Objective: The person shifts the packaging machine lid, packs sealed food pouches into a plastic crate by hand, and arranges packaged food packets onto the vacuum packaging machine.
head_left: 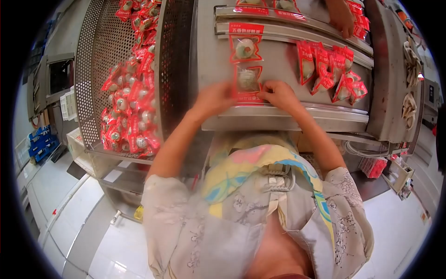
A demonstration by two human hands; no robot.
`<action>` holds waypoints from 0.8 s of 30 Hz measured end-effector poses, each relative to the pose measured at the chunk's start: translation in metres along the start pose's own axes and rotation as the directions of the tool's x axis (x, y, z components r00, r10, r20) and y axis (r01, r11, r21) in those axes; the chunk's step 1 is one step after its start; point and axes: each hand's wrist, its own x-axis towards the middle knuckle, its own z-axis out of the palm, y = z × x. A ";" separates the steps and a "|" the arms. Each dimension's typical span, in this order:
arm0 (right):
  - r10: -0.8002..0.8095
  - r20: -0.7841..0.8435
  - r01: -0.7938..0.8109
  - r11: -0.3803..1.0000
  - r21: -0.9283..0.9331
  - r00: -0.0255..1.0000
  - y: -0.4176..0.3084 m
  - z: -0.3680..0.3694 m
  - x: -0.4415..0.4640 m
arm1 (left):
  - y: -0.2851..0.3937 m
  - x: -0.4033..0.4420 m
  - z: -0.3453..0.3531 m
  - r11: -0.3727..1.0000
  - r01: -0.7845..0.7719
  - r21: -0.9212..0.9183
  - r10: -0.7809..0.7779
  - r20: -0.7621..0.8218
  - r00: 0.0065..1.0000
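Observation:
A red-edged clear packet (248, 83) with a pale egg-shaped item in it lies flat on the metal work surface (283, 60), near the front bar. My right hand (278, 94) pinches its lower right edge between thumb and fingers. At its left side is my left hand (214, 100), smeared by motion, so its grip does not show. Just beyond, a second packet (245, 48) of the same kind lies in line against a metal bar. To the right of my right hand, several more packets (330, 67) sit in a loose heap.
On the left stands a perforated metal bin (174, 56) holding a large pile of packets (132, 104). Metal rails (306, 111) cross the surface in front and behind. Another person's hand (341, 18) is at the far right, near more packets (360, 21).

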 end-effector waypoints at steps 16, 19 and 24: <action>-0.004 0.019 0.000 0.979 0.202 1.000 0.017 0.006 0.001 | -0.001 -0.008 0.013 0.958 -0.033 0.283 0.110 -0.261 0.959; -0.030 -0.015 0.032 0.975 0.221 0.999 0.016 0.011 0.000 | -0.001 -0.012 0.015 0.967 -0.089 0.238 0.160 -0.296 0.942; -0.020 -0.030 0.020 1.000 0.020 0.999 0.005 0.014 -0.001 | 0.007 -0.014 0.004 0.973 0.067 0.221 -0.031 -0.159 0.987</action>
